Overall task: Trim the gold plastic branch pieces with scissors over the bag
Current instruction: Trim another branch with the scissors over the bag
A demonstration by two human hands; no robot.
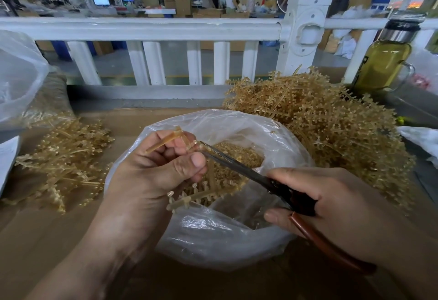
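Left hand (156, 171): clenched round the stem of a gold plastic branch piece (189, 201).
Branch piece: held over the open clear plastic bag (225, 240).
Right hand (331, 204): grasping black-bladed, brown-handled scissors (237, 165); tips at the branch's upper end.
Bag: rests on the brown worktop (47, 240), gold trimmings (239, 155) inside.

A clear plastic bag (213, 240) was set open in the middle of a brown table (59, 240), toward the near edge. A small heap of gold branch pieces (64, 157) was spread to its left. A larger heap (331, 119) was piled at the far right, touching the bag, and a bottle (381, 62) was stood behind it.
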